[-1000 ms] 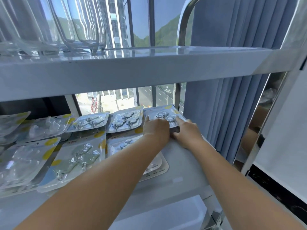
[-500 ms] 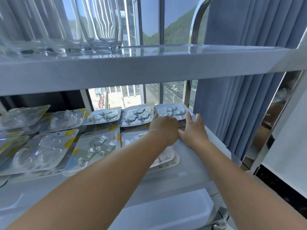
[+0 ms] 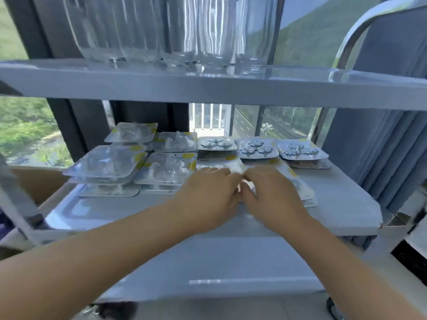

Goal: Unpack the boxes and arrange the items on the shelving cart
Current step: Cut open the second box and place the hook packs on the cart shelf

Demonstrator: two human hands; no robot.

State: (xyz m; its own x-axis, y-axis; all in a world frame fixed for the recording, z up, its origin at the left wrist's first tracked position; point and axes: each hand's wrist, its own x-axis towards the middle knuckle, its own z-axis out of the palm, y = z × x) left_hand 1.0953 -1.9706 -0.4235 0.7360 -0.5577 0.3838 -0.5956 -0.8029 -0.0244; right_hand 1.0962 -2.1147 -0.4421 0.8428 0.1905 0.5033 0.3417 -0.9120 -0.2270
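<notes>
- the shelving cart (image 3: 346, 211) fills the view, grey, with a chrome handle (image 3: 351, 38) curving up at its right end.
- its top shelf (image 3: 208, 86) carries a row of clear drinking glasses (image 3: 215, 31), standing upright.
- the middle shelf (image 3: 342, 204) holds the blister packs of hooks, laid flat in two rows; some lie in low stacks.
- at the back right of the middle shelf three packs of metal hooks (image 3: 255, 148) sit side by side; left of them are clear plastic hook packs (image 3: 106, 162).
- the left hand (image 3: 208, 195) and right hand (image 3: 275, 192) meet over the front-row packs near the middle of that shelf, fingertips touching or nearly so.
- both hands rest on a yellow-spotted pack (image 3: 233, 166); the frame is blurred, and i cannot tell whether the fingers lie flat or pinch it.
- behind the cart: a window, and a blue-grey curtain (image 3: 381, 135) to its right.
- a cardboard box (image 3: 39, 183) shows left of the middle shelf.
</notes>
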